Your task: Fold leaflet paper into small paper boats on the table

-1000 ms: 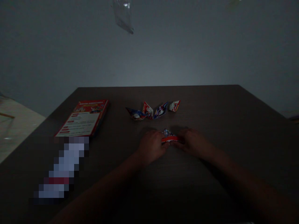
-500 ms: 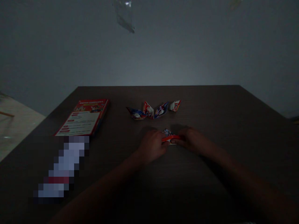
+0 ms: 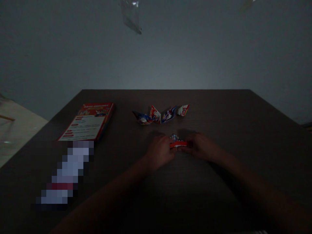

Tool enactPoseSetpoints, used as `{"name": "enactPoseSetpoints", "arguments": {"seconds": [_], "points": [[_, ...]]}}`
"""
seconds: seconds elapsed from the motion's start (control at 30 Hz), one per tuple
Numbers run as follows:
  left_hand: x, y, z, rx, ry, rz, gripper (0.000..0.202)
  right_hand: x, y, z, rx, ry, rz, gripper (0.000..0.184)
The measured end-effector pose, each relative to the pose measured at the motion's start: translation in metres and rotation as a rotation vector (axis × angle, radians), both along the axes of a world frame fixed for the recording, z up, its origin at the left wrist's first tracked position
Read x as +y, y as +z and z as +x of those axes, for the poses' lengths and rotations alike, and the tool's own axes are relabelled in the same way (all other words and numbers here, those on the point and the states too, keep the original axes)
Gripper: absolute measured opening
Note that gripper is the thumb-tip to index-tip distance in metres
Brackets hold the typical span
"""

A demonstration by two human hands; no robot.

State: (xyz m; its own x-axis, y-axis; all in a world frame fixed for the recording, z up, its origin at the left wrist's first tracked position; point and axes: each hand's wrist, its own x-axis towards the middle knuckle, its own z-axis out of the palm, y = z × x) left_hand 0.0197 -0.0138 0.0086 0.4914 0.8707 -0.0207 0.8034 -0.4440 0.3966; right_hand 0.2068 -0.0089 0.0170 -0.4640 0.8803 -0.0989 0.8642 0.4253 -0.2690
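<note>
The scene is very dim. My left hand (image 3: 159,151) and my right hand (image 3: 198,146) meet at the middle of a dark wooden table (image 3: 243,136). Between their closed fingertips they pinch a small folded piece of printed paper (image 3: 177,142), red along its lower edge and white and blue above. It rests on or just above the tabletop. Beyond it lies a row of folded paper shapes (image 3: 159,115) in red, white and blue, apart from my hands.
A red booklet (image 3: 89,122) with a white printed page lies at the table's left. A pixelated long object (image 3: 65,174) lies nearer, at the front left. A clear plastic piece (image 3: 131,16) hangs by the grey wall above. Pale floor shows at far left.
Both hands stay on the small folded paper, with only slight shifts of the fingers. The view has drifted a little.
</note>
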Motion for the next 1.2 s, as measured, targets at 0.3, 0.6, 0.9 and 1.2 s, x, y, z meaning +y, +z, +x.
{"name": "enactPoseSetpoints", "arguments": {"seconds": [0.3,0.6,0.9,1.2], "points": [[0.0,0.002,0.0,0.001,0.002,-0.009,0.021,0.003,0.005,0.005,-0.025,-0.058,-0.119,0.034],[0.0,0.001,0.0,0.016,0.003,-0.008,0.024,0.008,0.009,0.026,0.018,-0.159,-0.316,0.031],[0.001,0.0,-0.001,0.023,-0.011,0.009,0.022,0.011,0.01,0.043,-0.014,-0.229,-0.362,0.026],[0.001,0.001,0.0,0.026,0.017,-0.023,0.024,-0.003,0.012,0.018,0.166,-0.174,-0.292,0.038]]}}
